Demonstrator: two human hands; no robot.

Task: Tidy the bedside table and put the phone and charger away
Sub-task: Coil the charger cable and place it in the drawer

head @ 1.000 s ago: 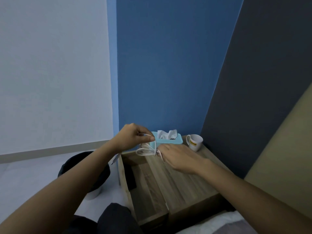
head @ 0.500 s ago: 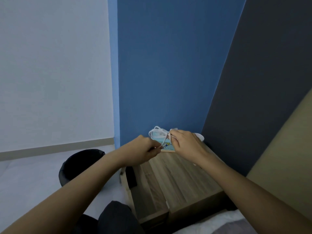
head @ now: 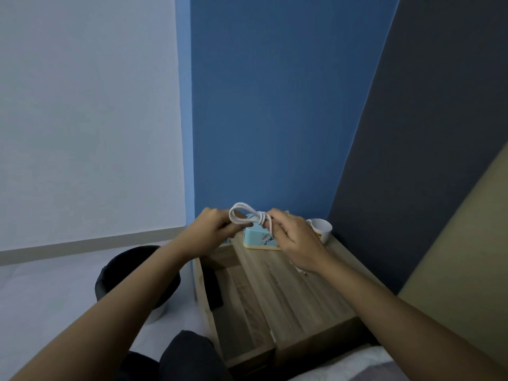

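Note:
Both hands hold a white charger cable (head: 244, 215) above the back of the wooden bedside table (head: 288, 292). My left hand (head: 213, 229) pinches the looped bundle at its left side. My right hand (head: 292, 237) grips the other end, with a strand wrapped around the bundle's middle. The table's drawer (head: 236, 312) is pulled out to the left. A dark flat object (head: 213, 287), probably the phone, leans against the drawer's left wall.
A light blue tissue box (head: 258, 239) stands at the back of the table top, partly behind my hands. A white mug (head: 320, 229) sits in the back right corner. A black bin (head: 129, 270) stands on the floor left of the table. Bedding lies at the bottom right.
The hands lifted the cable from the table top and drew together; the loose loops are now gathered into a tighter bundle with a strand wound round it.

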